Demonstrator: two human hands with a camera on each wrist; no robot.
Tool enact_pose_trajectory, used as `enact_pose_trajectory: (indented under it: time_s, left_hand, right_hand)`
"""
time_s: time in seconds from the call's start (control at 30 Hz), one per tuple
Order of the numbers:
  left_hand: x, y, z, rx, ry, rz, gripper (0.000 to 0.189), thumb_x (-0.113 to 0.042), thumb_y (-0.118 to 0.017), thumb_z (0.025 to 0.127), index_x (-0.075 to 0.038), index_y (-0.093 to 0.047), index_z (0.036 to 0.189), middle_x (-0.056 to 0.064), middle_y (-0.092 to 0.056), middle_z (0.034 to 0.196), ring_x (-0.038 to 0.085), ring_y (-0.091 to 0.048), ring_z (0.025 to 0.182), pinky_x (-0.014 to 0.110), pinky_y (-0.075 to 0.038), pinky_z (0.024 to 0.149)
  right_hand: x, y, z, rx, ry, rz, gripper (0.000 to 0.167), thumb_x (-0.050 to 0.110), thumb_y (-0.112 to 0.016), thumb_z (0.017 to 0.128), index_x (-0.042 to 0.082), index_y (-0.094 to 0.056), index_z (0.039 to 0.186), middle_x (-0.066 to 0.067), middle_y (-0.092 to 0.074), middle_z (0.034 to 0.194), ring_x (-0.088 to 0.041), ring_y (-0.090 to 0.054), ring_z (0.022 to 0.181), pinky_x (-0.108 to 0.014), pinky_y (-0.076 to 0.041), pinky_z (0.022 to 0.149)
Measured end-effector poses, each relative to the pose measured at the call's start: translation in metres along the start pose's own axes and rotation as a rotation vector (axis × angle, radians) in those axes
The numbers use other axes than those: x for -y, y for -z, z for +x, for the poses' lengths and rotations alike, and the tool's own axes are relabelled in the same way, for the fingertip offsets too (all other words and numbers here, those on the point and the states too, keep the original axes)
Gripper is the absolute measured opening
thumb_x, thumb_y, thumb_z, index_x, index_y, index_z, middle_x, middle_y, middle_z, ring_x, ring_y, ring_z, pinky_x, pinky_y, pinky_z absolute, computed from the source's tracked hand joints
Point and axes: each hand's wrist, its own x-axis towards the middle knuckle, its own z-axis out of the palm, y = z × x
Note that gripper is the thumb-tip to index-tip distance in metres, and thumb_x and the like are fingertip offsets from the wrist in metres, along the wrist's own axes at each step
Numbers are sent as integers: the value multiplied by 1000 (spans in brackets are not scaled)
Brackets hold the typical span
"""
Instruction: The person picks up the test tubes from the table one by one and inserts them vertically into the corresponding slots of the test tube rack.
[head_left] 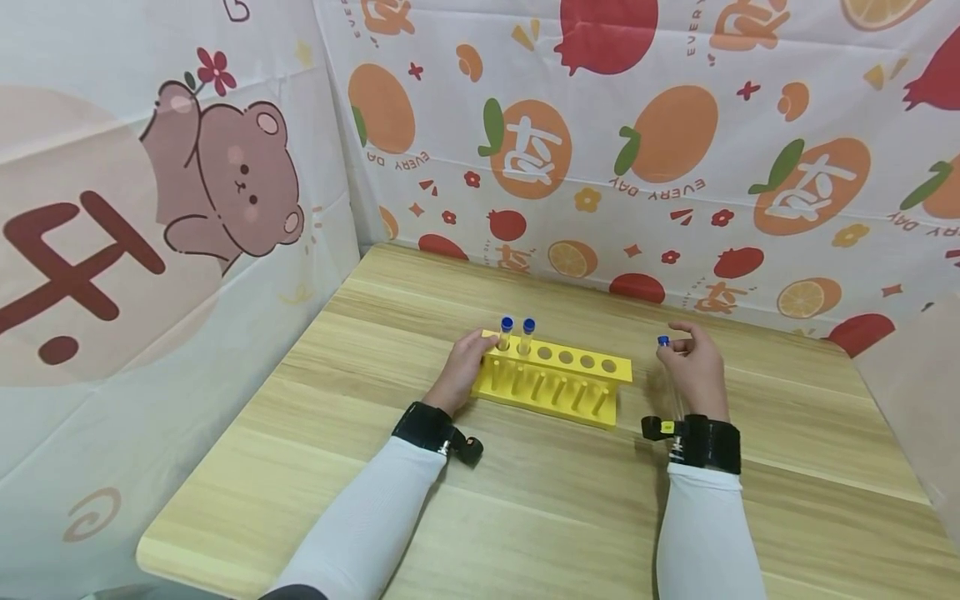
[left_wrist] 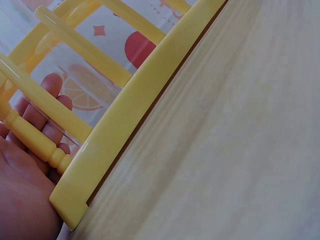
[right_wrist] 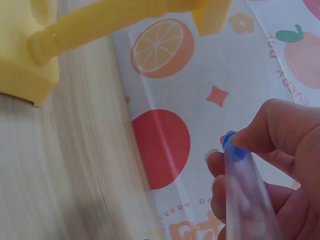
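Observation:
A yellow test tube rack (head_left: 624, 371) stands on the wooden table, its top plate pierced by a row of round holes. Two clear test tubes with blue caps, one at the far left (head_left: 506, 323) and one beside it (head_left: 528, 327), sit upright in the leftmost holes. My left hand (head_left: 459, 367) grips the rack's left end, its fingers curled behind the end post (left_wrist: 35, 140). Right of the rack and apart from it, my right hand (head_left: 701, 375) pinches another clear test tube (right_wrist: 245, 195) near its blue cap (right_wrist: 229, 138). This tube's lower end is hidden in the right wrist view.
The wooden table (head_left: 525, 517) meets a white fruit-print cloth (head_left: 592, 217) at the back. A cloth with a bear print (head_left: 232, 183) hangs along the left side. Black camera straps circle both wrists.

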Motion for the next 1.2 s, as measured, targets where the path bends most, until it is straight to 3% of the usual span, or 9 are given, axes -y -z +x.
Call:
enact_pose_trajectory:
  time_s: [0.13, 0.3, 0.6, 0.87, 1.1, 1.2]
  left_hand:
    - [0, -1, 0, -1, -11, 2, 21, -27, -51, 96, -9, -61, 99, 4, -60, 106, 14, -56, 93, 25, -48, 77]
    - [-1, -1, -1, -1, -16, -16, 19, -26, -51, 96, -10, -61, 97, 2, -61, 99, 11, -57, 85, 23, -49, 71]
    - [-2, -1, 1, -5, -22, -28, 18, -25, -51, 96, -10, -60, 93, 1, -59, 97, 11, -56, 86, 23, -48, 74]
    - [-3, -2, 1, 3, -23, -66, 15, -22, -53, 97, -9, -60, 93, 0, -59, 95, 12, -56, 86, 24, -49, 78]
    - [-8, -2, -2, 13, -9, -67, 14, -19, -51, 100, -11, -59, 91, -2, -59, 92, 11, -56, 82, 26, -49, 76]
    - [-3, -1, 0, 1, -20, -56, 15, -22, -53, 98, -10, -59, 91, -1, -58, 92, 11, -55, 83, 24, -47, 75]
  right_hand:
    - [3, 1, -1, -36, 5, 10, 49, 23, -59, 95, 15, -47, 142, -11, -59, 108, -22, -53, 90, -23, -46, 70]
    - [7, 3, -2, -110, 68, 39, 44, 29, -61, 95, 15, -55, 136, -8, -60, 102, -17, -55, 82, -20, -46, 63]
    - [23, 6, -9, -225, 187, 157, 39, 34, -65, 94, 21, -61, 130, -1, -62, 98, -11, -60, 72, -16, -50, 62]
    - [35, 10, -14, -276, 272, 218, 36, 39, -61, 95, 28, -61, 130, 3, -63, 103, -11, -61, 67, -17, -50, 61]
    - [37, 7, -15, -308, 353, 204, 28, 34, -59, 98, 17, -71, 116, 4, -63, 98, -9, -57, 61, -18, -40, 48]
    - [37, 6, -16, -301, 339, 189, 29, 36, -60, 97, 16, -72, 114, 3, -63, 94, -8, -56, 62, -18, -38, 49]
